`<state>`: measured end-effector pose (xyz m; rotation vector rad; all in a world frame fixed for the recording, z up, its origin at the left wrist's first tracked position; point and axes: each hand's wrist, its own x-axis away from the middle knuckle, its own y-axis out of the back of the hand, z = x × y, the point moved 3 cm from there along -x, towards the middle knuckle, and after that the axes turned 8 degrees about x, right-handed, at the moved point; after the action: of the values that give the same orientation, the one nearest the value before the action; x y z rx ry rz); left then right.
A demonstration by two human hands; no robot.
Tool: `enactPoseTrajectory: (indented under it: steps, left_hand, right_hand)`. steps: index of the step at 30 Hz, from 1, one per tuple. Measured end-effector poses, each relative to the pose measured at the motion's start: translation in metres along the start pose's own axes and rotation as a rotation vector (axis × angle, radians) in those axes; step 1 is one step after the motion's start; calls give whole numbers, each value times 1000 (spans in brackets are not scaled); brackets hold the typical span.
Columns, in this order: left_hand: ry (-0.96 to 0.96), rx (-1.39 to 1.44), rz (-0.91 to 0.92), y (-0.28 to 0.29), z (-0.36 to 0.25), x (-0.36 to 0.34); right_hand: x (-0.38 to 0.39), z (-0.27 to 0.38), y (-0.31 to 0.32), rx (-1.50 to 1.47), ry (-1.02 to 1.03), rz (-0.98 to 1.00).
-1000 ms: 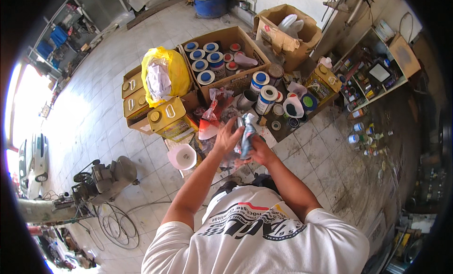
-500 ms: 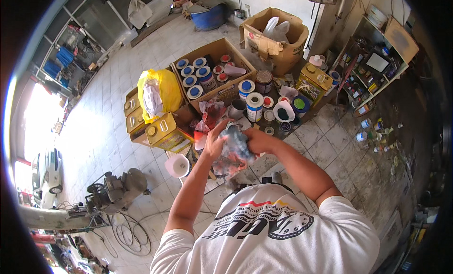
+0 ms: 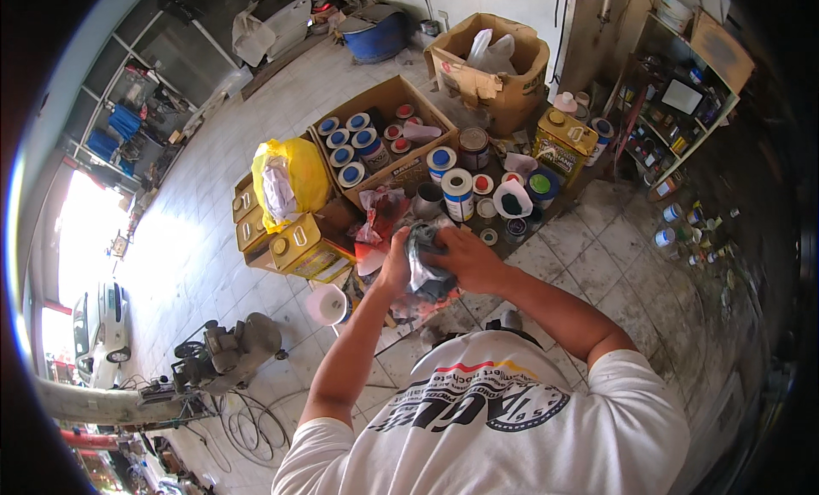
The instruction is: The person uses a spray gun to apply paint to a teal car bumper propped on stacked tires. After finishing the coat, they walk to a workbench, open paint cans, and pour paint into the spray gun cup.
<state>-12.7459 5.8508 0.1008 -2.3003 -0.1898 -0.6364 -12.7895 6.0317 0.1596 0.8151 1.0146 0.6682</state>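
Observation:
In front of my body, both hands are closed around a crumpled, dark grey, paint-smeared bundle (image 3: 424, 265); whether it is cloth or plastic, and whether something lies inside, I cannot tell. My left hand (image 3: 396, 260) grips its left side. From the right, my right hand (image 3: 471, 258) presses on it with bent fingers. Under the bundle, a red-stained sheet (image 3: 414, 310) shows in part. Just beyond my hands stand a grey cup (image 3: 428, 200) and a white can with a dark top (image 3: 458, 195). Red-smeared crumpled paper (image 3: 382, 212) lies beyond my left hand.
A cardboard box (image 3: 401, 167) of paint cans stands ahead. Left of it are a yellow bag (image 3: 299, 179) and gold tins (image 3: 305, 246). A white cup (image 3: 328, 305) sits by my left forearm. More cans, a gold tin (image 3: 563, 141) and a shelf (image 3: 682, 103) stand to the right.
The bundle has turned in my hands, and a darker, shinier side now shows. My right hand has shifted up over it, its fingers more plainly seen. The view has swung slightly.

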Motion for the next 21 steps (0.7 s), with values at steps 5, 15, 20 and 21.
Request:
enactPoseTrajectory:
  steps: [5, 15, 20, 21]
  left_hand:
    - [-90, -57, -70, -26, -20, 10]
    - [-372, -176, 323, -2, -38, -5]
    - [-445, -290, -43, 57, -22, -28]
    - [-412, -221, -52, 30, -20, -26]
  right_hand:
    - [-19, 3, 13, 287, -235, -42]
    - [-31, -4, 17, -915, -448, 268]
    - [-38, 18, 30, 98, -179, -87]
    - [-35, 12, 30, 162, -205, -123]
